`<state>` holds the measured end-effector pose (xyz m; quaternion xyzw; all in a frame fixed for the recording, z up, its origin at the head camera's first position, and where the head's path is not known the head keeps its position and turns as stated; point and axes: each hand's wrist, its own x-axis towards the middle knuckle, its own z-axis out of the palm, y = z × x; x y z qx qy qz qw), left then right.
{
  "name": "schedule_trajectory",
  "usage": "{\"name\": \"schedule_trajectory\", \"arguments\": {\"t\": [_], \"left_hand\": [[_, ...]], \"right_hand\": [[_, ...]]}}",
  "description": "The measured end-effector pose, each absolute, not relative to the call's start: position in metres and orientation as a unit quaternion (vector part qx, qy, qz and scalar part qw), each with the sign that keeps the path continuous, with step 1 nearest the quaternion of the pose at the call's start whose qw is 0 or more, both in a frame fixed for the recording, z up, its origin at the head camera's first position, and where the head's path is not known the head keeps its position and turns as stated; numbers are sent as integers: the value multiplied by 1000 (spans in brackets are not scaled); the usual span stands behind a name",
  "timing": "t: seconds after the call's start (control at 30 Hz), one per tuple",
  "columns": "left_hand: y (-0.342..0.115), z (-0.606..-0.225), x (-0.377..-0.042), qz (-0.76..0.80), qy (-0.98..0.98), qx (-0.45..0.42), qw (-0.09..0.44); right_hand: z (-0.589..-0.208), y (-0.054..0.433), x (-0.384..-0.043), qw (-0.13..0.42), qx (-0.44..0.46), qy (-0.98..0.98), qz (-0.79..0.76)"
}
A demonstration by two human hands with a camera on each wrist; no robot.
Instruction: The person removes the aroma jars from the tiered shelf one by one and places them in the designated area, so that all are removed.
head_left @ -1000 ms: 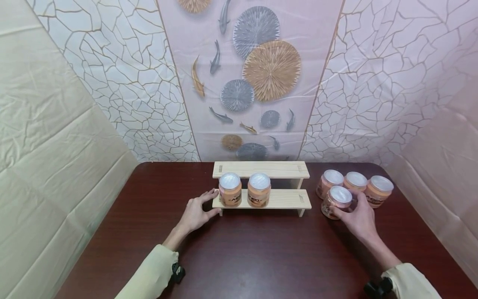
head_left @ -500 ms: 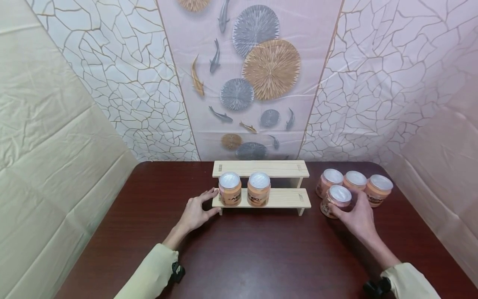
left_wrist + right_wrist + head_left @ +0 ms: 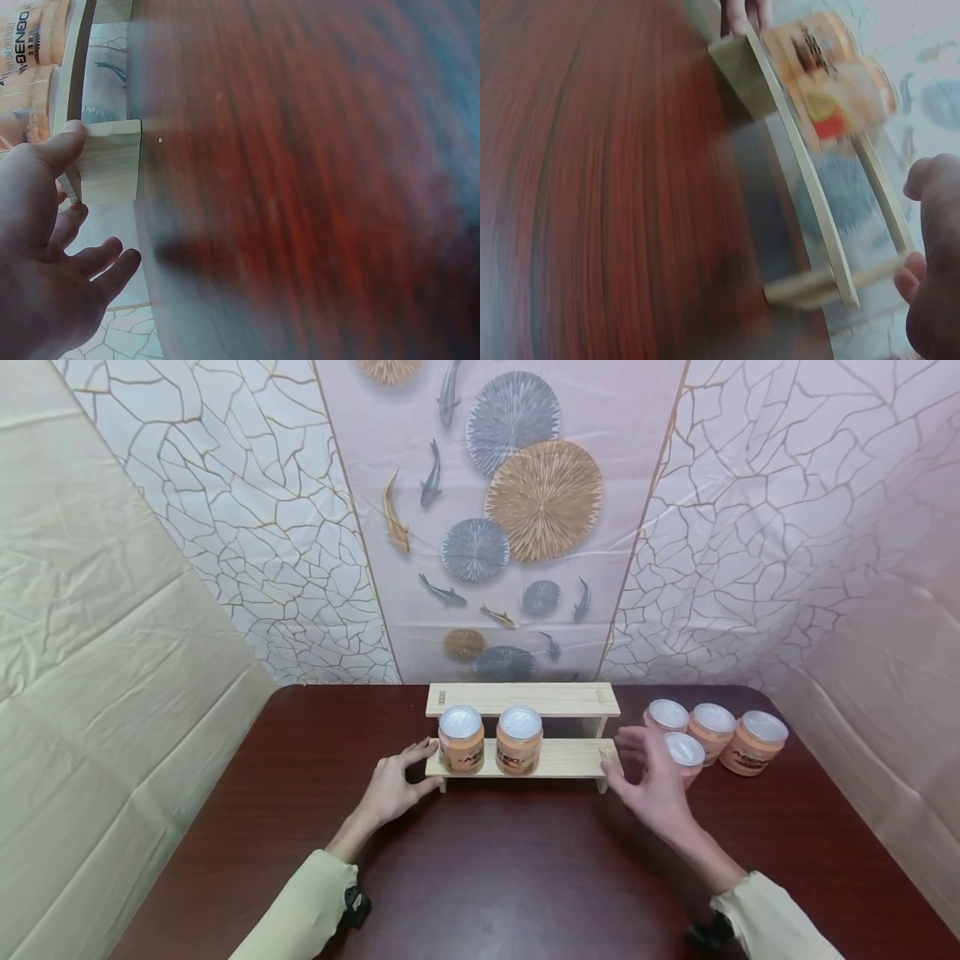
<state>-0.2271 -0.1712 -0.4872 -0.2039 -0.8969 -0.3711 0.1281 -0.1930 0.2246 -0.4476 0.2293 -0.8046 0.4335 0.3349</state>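
Observation:
A two-tier wooden shelf rack stands on the table, with two orange jars on its lower step: a left jar and a right jar. My left hand pinches the left end of that step; in the left wrist view its thumb lies on the front edge and the other fingers spread below. My right hand is at the step's right end, thumb and fingers apart, holding nothing. Behind it a silver-lidded jar is partly hidden. In the right wrist view, blurred, the right hand shows beside the rack.
Three more jars stand in a row at the back right, the outermost jar farthest right. The dark red-brown table extends in front of the rack. A patterned cloth backdrop rises behind the table's back edge.
My right hand has let go of the front jar in the right group and moved left to the rack's right end. The left hand has stayed in place.

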Motion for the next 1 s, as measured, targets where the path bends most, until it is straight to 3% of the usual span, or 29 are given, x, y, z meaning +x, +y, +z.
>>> {"name": "schedule_trajectory", "arguments": {"t": [0.2,0.4,1.0], "left_hand": [[-171,-488,-228,-372,-896,-204,128],[-171,-487,-228,-372,-896,-205,127],[-171,-487,-227,-369,-897,-208,129]], "right_hand": [[-447,195,-194,219,235,-805,499],[-446,174,-197,166,241,-796,529],[-442,139,-210,168,252,-781,546]]}}
